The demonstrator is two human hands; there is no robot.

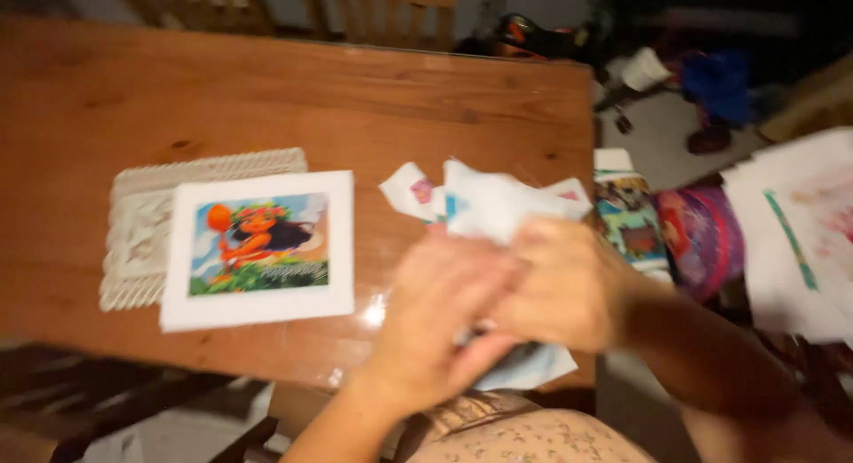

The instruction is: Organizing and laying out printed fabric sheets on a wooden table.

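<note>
Between both hands' fingers (498, 294): crumpled white papers (493, 205)

Glossy wooden table (373, 99), lacy cloth mat (142, 223), thin white paper sheets (493, 205).

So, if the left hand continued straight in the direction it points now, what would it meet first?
The left hand points up and to the right, into the bundle of white papers that both hands hold, so it already meets those papers. The right hand lies against it there. The picture is blurred, so depth is uncertain.
</note>
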